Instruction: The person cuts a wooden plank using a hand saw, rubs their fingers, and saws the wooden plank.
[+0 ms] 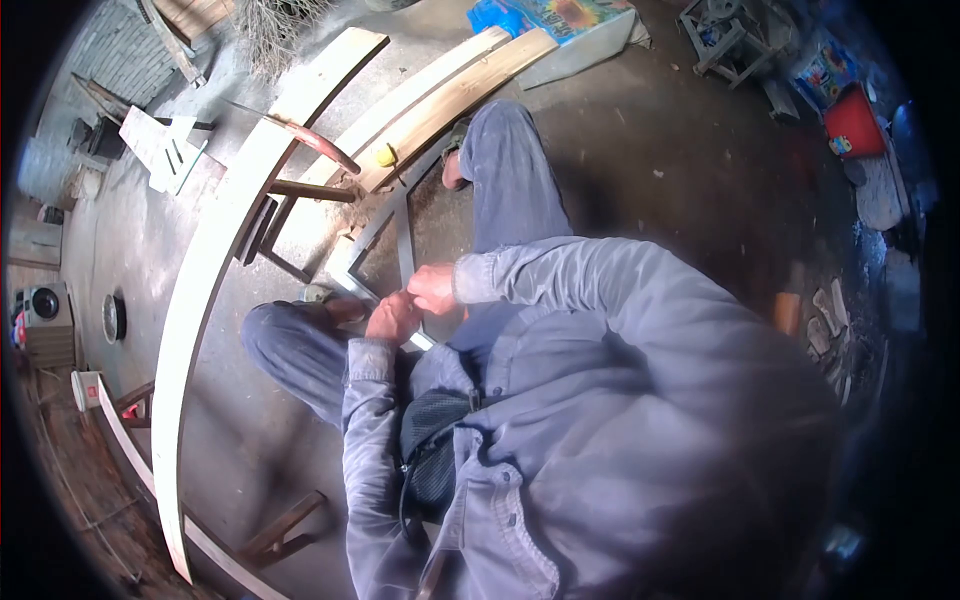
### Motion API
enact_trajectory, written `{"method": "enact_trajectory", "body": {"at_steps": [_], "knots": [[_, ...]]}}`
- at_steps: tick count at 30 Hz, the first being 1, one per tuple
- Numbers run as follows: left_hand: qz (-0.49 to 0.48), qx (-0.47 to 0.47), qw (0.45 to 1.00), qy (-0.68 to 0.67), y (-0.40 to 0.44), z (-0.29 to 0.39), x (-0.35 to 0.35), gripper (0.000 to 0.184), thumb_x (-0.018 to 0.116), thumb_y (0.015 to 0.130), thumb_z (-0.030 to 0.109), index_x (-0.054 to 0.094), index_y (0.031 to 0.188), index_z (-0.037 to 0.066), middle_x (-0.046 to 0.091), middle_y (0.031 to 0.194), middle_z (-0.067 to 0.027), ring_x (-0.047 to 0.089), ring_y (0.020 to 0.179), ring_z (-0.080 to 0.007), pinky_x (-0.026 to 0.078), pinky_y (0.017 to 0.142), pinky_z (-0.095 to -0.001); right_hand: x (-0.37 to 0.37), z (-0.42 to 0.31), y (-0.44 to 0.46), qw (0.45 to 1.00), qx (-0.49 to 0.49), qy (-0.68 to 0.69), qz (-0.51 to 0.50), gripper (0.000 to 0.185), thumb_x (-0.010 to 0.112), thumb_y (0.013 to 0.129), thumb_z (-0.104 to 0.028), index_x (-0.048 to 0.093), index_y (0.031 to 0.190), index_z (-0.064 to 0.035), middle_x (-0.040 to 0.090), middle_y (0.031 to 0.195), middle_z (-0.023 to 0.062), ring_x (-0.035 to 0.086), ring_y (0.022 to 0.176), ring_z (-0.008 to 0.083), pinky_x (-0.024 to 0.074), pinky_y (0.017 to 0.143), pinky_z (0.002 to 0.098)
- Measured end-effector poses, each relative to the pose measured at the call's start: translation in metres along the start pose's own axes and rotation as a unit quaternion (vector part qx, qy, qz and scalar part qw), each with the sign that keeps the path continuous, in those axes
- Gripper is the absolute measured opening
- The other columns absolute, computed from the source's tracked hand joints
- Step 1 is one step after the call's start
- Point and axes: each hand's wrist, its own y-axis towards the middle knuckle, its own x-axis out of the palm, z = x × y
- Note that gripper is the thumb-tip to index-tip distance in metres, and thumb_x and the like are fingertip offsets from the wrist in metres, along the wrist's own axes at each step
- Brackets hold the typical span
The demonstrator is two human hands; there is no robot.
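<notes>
My right hand [432, 288] and my left hand [394, 318] are close together in front of my body, both with curled fingers. They are over a grey angular frame of flat bars [404, 240], which lies between my bent knees. What is pinched between the fingers is too small to make out. Beyond them, a tool with a red handle [318, 145] and a thin dark blade rests across a long pale plank [205, 240]. A small yellow object [386, 155] sits on another wooden board [445, 108].
A dark wooden stool or trestle [265, 225] stands under the long plank. A white board [165, 150] and a round dark-rimmed object [114, 317] are at left. A colourful sack [580, 30] lies ahead, and a red bucket [855, 122] is at far right.
</notes>
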Motion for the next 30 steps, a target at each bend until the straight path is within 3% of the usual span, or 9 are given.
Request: {"method": "enact_trajectory", "body": {"at_steps": [5, 6, 9, 10, 12, 14, 15, 30], "knots": [[0.033, 0.003, 0.999, -0.009, 0.002, -0.01, 0.011, 0.024, 0.068, 0.085, 0.02, 0.07, 0.101, 0.002, 0.071, 0.096, -0.0254, 0.069, 0.094, -0.045, 0.055, 0.079, -0.0507, -0.044, -0.033, -0.026, 0.996, 0.029, 0.067, -0.048, 0.028, 0.054, 0.092, -0.018, 0.07, 0.092, 0.0052, 0.071, 0.088, 0.027, 0.071, 0.079, 0.0451, 0.0578, 0.072, 0.0515], [0.026, 0.065, 0.996, -0.047, 0.004, -0.025, 0.014, 0.024, 0.069, 0.085, 0.021, 0.07, 0.101, 0.004, 0.071, 0.094, -0.0234, 0.068, 0.093, -0.0443, 0.055, 0.078, -0.05, -0.009, -0.002, -0.006, 0.999, -0.032, 0.023, -0.024, 0.027, 0.055, 0.09, -0.018, 0.07, 0.092, 0.0039, 0.071, 0.09, 0.0263, 0.071, 0.083, 0.0451, 0.0571, 0.075, 0.0525], [0.027, 0.065, 0.996, -0.053, 0.002, -0.028, 0.018, 0.022, 0.068, 0.086, 0.024, 0.071, 0.099, 0.007, 0.072, 0.096, -0.0218, 0.069, 0.094, -0.0433, 0.055, 0.079, -0.0502, 0.003, 0.01, -0.004, 0.997, -0.071, 0.016, 0.035, 0.027, 0.057, 0.087, -0.02, 0.069, 0.092, 0.0037, 0.071, 0.093, 0.0262, 0.069, 0.092, 0.0448, 0.0546, 0.082, 0.0544], [0.005, 0.027, 1.0, 0.003, 0.004, -0.016, 0.014, 0.025, 0.067, 0.087, 0.027, 0.072, 0.099, 0.006, 0.073, 0.098, -0.0223, 0.069, 0.096, -0.0438, 0.055, 0.081, -0.052, -0.003, 0.005, -0.002, 0.999, -0.038, 0.009, -0.014, 0.026, 0.058, 0.086, -0.019, 0.069, 0.092, 0.0035, 0.071, 0.092, 0.0263, 0.069, 0.091, 0.0456, 0.0546, 0.081, 0.0545], [-0.001, -0.023, 0.999, 0.028, 0.009, -0.025, 0.023, 0.028, 0.067, 0.088, 0.021, 0.071, 0.11, 0.006, 0.072, 0.101, -0.0255, 0.069, 0.102, -0.044, 0.056, 0.082, -0.0504, -0.002, 0.005, -0.001, 0.999, -0.037, 0.007, -0.013, 0.026, 0.058, 0.084, -0.017, 0.069, 0.093, 0.0047, 0.07, 0.091, 0.0279, 0.069, 0.091, 0.047, 0.054, 0.081, 0.055], [-0.001, -0.028, 0.999, 0.038, 0.007, -0.013, 0.016, 0.028, 0.068, 0.087, 0.02, 0.069, 0.109, 0.003, 0.071, 0.102, -0.0273, 0.068, 0.102, -0.0452, 0.055, 0.083, -0.0519, 0.0, 0.005, -0.001, 1.0, -0.024, 0.007, -0.003, 0.026, 0.059, 0.083, -0.017, 0.069, 0.093, 0.0049, 0.07, 0.091, 0.0289, 0.069, 0.092, 0.0475, 0.0537, 0.081, 0.0555], [0.011, 0.02, 0.999, 0.026, 0.008, -0.024, 0.022, 0.027, 0.069, 0.087, 0.02, 0.068, 0.106, 0.002, 0.071, 0.099, -0.0275, 0.068, 0.099, -0.0468, 0.055, 0.081, -0.0527, 0.0, 0.005, -0.001, 1.0, -0.024, 0.003, -0.001, 0.026, 0.059, 0.085, -0.018, 0.069, 0.093, 0.0049, 0.07, 0.092, 0.029, 0.068, 0.093, 0.0476, 0.0538, 0.082, 0.0551], [0.016, 0.027, 0.999, 0.022, 0.006, -0.021, 0.019, 0.027, 0.069, 0.086, 0.021, 0.066, 0.104, 0.002, 0.071, 0.097, -0.0254, 0.068, 0.096, -0.0459, 0.055, 0.08, -0.0523, 0.001, 0.006, -0.001, 1.0, -0.004, 0.004, -0.005, 0.029, 0.058, 0.088, -0.022, 0.072, 0.094, 0.003, 0.07, 0.094, 0.0291, 0.069, 0.094, 0.0475, 0.0559, 0.082, 0.0545]]}}
